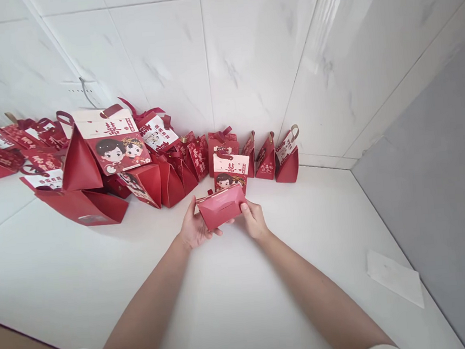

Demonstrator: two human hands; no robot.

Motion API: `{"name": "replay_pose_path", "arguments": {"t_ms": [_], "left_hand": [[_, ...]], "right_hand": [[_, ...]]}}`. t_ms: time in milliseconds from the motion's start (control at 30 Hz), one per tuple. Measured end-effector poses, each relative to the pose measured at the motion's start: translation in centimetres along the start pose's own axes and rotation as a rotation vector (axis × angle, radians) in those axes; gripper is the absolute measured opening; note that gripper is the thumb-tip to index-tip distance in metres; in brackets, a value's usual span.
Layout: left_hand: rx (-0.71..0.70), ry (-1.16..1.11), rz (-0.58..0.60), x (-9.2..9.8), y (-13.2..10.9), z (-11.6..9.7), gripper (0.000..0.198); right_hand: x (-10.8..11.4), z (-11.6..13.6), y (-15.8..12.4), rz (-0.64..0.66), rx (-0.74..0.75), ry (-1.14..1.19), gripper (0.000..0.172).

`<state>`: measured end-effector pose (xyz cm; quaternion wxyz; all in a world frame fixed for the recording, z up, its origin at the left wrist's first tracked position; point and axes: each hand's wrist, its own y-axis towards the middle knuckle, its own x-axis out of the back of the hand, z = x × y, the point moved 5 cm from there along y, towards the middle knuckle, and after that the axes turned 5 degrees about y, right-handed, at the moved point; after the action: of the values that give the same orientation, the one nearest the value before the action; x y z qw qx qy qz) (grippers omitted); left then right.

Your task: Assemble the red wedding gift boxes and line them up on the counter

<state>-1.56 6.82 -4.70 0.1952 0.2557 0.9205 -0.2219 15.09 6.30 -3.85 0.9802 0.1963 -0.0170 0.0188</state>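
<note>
Between my two hands I hold a red gift box (222,208), tilted so that its plain red base faces me. My left hand (195,225) grips its left end, fingers reaching underneath and thumb along the side. At the right end, my right hand (254,216) pinches it with the thumb on the near face. Right behind it stands a red and cream gift box (232,166) with two cartoon figures and a ribbon handle. Most of the held box's printed sides are hidden from me.
Several red gift boxes (168,180) are heaped along the tiled wall (247,59) at left. More boxes (286,159) stand in a row right of centre. A white slip (394,277) lies on the white table (314,232) near the grey panel (432,178) at right.
</note>
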Motion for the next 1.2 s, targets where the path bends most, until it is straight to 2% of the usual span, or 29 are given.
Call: {"name": "replay_pose_path", "arguments": {"t_ms": [67,167,400,667,767,867,933,1000,1100,1200], "left_hand": [[0.107,-0.015,0.096,0.0,-0.1,0.4,0.093],[0.162,-0.029,0.167,-0.3,-0.1,0.6,0.098],[0.142,-0.052,0.159,-0.4,0.2,0.6,0.101],[0.104,0.02,0.167,-0.6,0.2,0.2,0.101],[0.04,0.027,0.105,0.3,0.1,0.2,0.094],[-0.165,0.02,-0.057,2.0,-0.1,-0.5,0.077],[-0.337,0.021,-0.176,2.9,-0.2,-1.3,0.06],[-0.451,0.045,-0.264,3.5,-0.1,-2.0,0.052],[-0.556,0.148,-0.346,3.8,0.3,-2.8,0.064],[-0.664,0.285,-0.436,4.2,0.4,-3.3,0.075]], "right_hand": [[0.3,-0.5,0.1,-0.046,-0.02,-0.021,0.054],[0.5,-0.7,0.1,-0.099,-0.028,-0.045,0.054],[0.2,0.0,-0.1,-0.071,0.008,-0.1,0.046],[0.0,0.6,-0.3,-0.004,0.034,-0.15,0.035],[-0.2,1.4,-0.4,0.016,0.149,-0.173,0.04],[-0.3,1.9,-0.4,0.013,0.266,-0.263,0.055],[-0.2,1.6,-0.2,-0.005,0.283,-0.338,0.05],[-0.1,1.2,0.0,-0.013,0.294,-0.381,0.039],[0.1,0.9,0.2,-0.034,0.319,-0.37,0.027],[0.4,1.0,0.2,-0.114,0.287,-0.307,0.019]]}}
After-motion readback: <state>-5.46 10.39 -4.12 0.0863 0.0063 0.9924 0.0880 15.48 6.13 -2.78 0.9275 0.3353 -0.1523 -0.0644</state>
